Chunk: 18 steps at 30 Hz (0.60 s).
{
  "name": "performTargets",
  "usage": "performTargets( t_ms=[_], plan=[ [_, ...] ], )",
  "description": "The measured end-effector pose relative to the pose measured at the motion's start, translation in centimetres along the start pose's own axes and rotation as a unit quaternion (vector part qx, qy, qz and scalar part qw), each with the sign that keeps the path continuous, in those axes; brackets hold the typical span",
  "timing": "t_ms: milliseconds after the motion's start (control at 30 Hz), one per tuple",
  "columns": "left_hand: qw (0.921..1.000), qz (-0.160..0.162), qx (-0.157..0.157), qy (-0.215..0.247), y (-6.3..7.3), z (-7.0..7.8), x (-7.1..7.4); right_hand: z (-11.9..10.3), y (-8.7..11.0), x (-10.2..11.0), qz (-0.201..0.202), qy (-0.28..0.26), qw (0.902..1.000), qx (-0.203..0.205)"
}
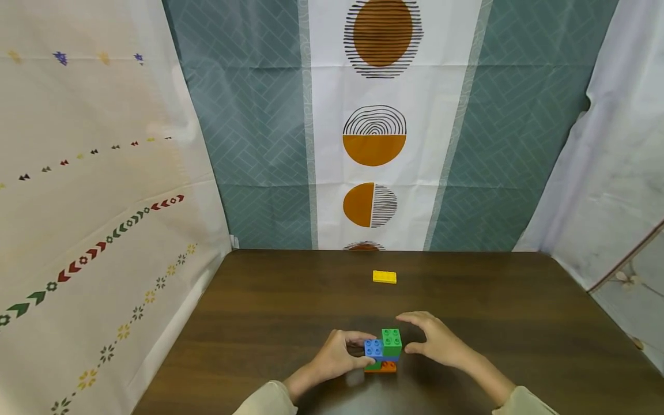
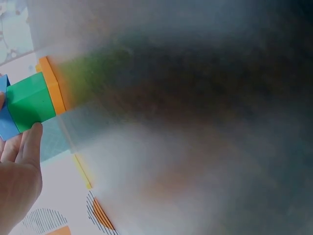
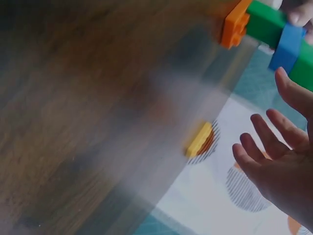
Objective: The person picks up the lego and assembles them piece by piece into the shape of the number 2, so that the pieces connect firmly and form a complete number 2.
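Note:
A small stack of toy building blocks stands near the front of the table. An orange brick [image 1: 388, 367] forms its base, with a green brick [image 2: 30, 100] on that brick's left part. Across it lies a blue brick [image 1: 373, 348], and another green brick [image 1: 391, 340] sits on the blue one's right end. My left hand [image 1: 334, 356] pinches the stack from the left, thumb in front and fingers behind. To the right, my right hand [image 1: 440, 342] is spread beside the upper green brick, holding nothing; a small gap shows between them in the head view.
A flat yellow brick [image 1: 384, 277] lies farther back on the brown wooden table [image 1: 290, 300]. Behind the table hangs a patterned cloth [image 1: 259, 144], with more cloth [image 1: 104, 173] along the left side.

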<state>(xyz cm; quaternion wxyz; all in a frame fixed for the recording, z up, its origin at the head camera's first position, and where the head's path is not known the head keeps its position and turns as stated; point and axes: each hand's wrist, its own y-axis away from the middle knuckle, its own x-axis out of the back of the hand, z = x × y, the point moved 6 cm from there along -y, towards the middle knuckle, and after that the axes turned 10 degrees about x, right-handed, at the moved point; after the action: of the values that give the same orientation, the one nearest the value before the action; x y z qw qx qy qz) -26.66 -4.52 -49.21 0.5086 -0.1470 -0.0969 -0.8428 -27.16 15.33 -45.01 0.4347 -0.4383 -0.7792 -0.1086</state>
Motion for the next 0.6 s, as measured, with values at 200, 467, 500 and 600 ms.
performTargets(
  t_ms=[200, 467, 500, 600],
  plan=[
    [1.0000, -0.004, 0.005, 0.006, -0.1, -0.2, 0.1, 2.7, -1.7, 1.1, 0.038, -0.012, 0.9985, -0.038],
    [1.0000, -0.008, -0.003, -0.003, -0.2, -0.3, 0.1, 5.2, -4.8, 1.9, 0.070, -0.019, 0.9964, -0.042],
    [0.9999, -0.008, -0.005, -0.005, -0.2, -0.3, 0.1, 5.5, -5.2, 1.9, 0.072, -0.021, 0.9961, -0.046],
    [0.9999, -0.005, -0.011, -0.010, -0.2, -0.3, 0.0, 6.3, -6.0, 1.8, 0.070, -0.019, 0.9956, -0.059]
  ],
)
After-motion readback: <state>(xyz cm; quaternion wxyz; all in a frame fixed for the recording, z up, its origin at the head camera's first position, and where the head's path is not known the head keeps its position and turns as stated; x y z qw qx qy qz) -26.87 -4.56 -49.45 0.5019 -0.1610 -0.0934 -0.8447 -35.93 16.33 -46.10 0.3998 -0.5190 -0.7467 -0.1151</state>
